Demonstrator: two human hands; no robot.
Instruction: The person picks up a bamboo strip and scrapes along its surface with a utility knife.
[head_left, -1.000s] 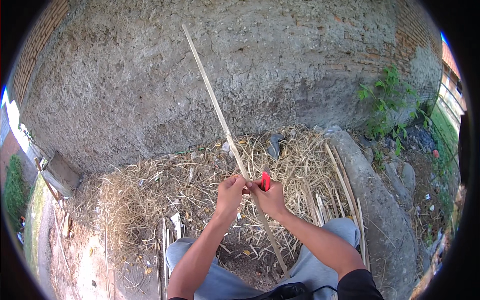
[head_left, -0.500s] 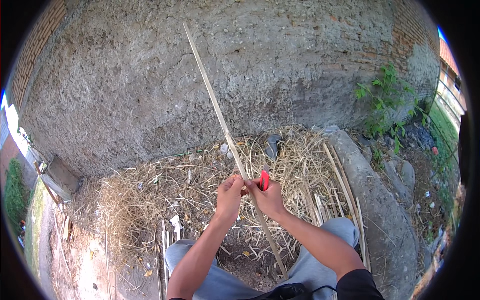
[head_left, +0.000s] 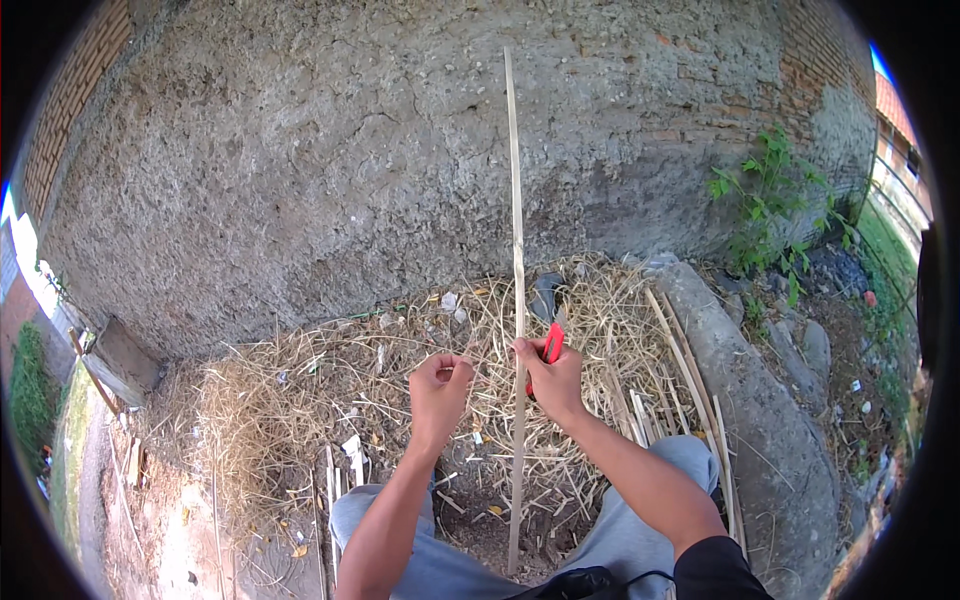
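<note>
A long, thin bamboo strip (head_left: 516,180) stands almost straight up and down in front of me, its lower end between my knees. My right hand (head_left: 557,390) grips the strip near its middle, thumb laid against it. That same hand also holds a red utility knife (head_left: 553,343), its handle rising between thumb and fingers. Off to the left of the strip, apart from it, is my left hand (head_left: 437,398). Its thumb and fingers are pinched together; whatever is between them, if anything, is too small to make out.
Pale shavings (head_left: 260,410) cover the ground. A rough wall (head_left: 300,200) rises ahead. More bamboo strips (head_left: 690,375) lie at right beside a curved concrete edge (head_left: 730,370); others lie near my left knee. A dark stone-like lump (head_left: 546,293) and a green plant (head_left: 770,195) are by the wall.
The strip has swung from leaning left to nearly upright. My left hand has come away from it toward the left. My right hand, still with strip and knife, has shifted slightly right.
</note>
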